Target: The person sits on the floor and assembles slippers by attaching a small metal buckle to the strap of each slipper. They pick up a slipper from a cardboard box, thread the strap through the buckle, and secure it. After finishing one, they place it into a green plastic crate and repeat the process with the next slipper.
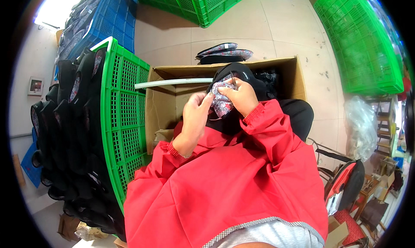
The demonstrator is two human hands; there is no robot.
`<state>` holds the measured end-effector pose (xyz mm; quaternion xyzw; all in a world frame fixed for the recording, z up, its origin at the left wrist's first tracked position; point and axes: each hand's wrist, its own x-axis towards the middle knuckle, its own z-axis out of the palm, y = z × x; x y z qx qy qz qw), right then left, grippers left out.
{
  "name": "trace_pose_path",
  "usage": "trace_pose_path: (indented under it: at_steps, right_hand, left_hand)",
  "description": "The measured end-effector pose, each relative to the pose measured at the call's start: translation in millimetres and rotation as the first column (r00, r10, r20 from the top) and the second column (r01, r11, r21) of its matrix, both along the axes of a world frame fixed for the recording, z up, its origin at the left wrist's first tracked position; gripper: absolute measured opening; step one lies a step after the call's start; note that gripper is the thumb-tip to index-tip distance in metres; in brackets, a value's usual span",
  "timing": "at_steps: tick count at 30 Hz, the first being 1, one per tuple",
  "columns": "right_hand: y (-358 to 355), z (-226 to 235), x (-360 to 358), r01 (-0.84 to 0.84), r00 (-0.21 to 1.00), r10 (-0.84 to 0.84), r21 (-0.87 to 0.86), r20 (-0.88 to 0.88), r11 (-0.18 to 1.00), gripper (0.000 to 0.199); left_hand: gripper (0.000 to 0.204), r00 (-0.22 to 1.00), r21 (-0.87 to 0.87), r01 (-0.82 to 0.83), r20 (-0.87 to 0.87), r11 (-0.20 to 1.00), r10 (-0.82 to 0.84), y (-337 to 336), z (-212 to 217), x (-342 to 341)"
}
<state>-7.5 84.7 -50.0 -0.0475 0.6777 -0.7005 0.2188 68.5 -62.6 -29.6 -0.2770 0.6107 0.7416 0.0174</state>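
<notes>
My right hand grips a floral-patterned cloth piece with its thumb pressed on top. The cloth is grey with red and dark flowers and looks like the lining of a black cloth shoe. At its left edge, my left hand is closed in a pinch; whether its fingertips hold the cloth or something small cannot be made out. Black fabric shows just beyond the hands, partly covered by them. Below both hands is an open cardboard box, with a pale tube lying across its left side.
A green crate stands at the left, with many black shoe-like pieces hanging over it. Several floral-lined pieces lie on the floor beyond the box. More green crates stand at the right and far side. A clear plastic bag hangs at the right.
</notes>
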Motion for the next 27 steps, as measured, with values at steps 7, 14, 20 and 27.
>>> trace_pose_path:
  at_steps: [7, 14, 20, 27]
  right_hand:
    - [-1, 7, -2, 0.076, 0.988, -0.061, -0.104, 0.144, 0.992, 0.02]
    - [-2, 6, 10, 0.149, 0.987, -0.147, -0.035, 0.073, 0.988, 0.016]
    - [-9, 2, 19, 0.258, 0.93, -0.229, 0.067, -0.288, 0.964, 0.016]
    - [-19, 2, 28, 0.404, 0.785, -0.291, 0.095, -0.546, 0.91, 0.015]
  left_hand:
    - [0.025, 0.978, 0.053, 0.112, -0.184, 0.992, -0.1, 14, -2, 26]
    - [0.027, 0.97, -0.335, 0.185, -0.087, 0.924, -0.226, 22, 17, 38]
    - [0.02, 0.971, -0.641, 0.066, -0.134, 0.765, -0.196, 32, 23, 32]
    - [0.019, 0.902, -0.884, -0.105, -0.278, 0.456, -0.33, 39, 10, 17]
